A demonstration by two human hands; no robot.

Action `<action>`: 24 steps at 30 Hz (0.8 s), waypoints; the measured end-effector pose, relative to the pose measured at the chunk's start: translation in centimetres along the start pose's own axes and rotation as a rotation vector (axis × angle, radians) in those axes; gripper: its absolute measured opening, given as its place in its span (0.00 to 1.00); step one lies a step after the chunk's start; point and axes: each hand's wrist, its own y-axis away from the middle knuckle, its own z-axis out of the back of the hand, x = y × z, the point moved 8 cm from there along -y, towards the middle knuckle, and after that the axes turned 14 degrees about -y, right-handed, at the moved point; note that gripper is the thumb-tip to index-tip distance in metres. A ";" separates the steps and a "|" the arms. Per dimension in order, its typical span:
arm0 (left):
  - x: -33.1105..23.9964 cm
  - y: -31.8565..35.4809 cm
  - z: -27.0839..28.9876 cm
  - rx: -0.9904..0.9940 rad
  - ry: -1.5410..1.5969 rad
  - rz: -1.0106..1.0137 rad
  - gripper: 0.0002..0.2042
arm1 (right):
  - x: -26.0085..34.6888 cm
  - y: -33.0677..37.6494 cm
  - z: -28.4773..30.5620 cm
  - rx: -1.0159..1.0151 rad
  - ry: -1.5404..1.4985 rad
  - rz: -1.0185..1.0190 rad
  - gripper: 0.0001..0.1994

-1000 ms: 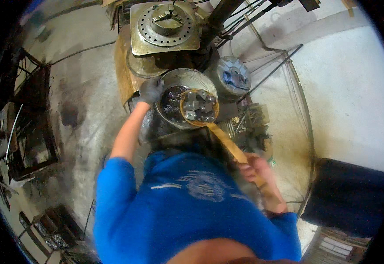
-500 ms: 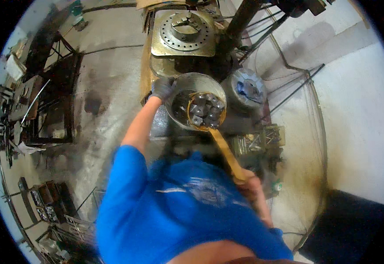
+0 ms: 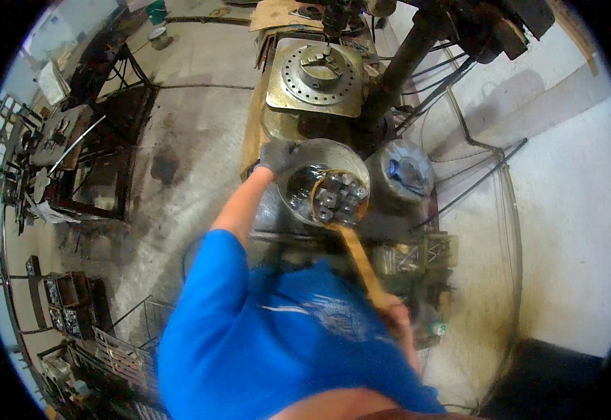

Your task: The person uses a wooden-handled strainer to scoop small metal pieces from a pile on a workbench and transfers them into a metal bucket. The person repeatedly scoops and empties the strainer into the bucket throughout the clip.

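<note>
While gloved left hand (image 3: 275, 158) grips round metal bucket (image 3: 304, 157), wooden-handled scoop (image 3: 339, 199) dips.

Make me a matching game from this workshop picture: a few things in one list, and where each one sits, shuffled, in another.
Things:
1. left hand
2. right hand
3. scoop
4. round drilled plate

Places:
a. at the low end of the wooden handle
b. gloved, on the rim of the metal bucket
c. on the machine beyond the bucket
d. over the bucket's mouth, loaded with metal pieces

Pairs: 1-b, 2-a, 3-d, 4-c
</note>
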 end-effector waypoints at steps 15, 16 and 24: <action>0.4 -0.3 -0.5 -0.035 0.004 -0.015 0.13 | 1.2 0.5 -4.5 0.096 -0.037 -0.038 0.38; 0.3 -0.3 -0.7 -0.032 -0.002 -0.030 0.13 | 1.1 0.5 -4.3 0.107 -0.023 -0.069 0.38; -0.2 0.1 0.4 -0.010 0.023 0.001 0.13 | 1.0 0.3 -3.9 0.056 -0.026 -0.011 0.35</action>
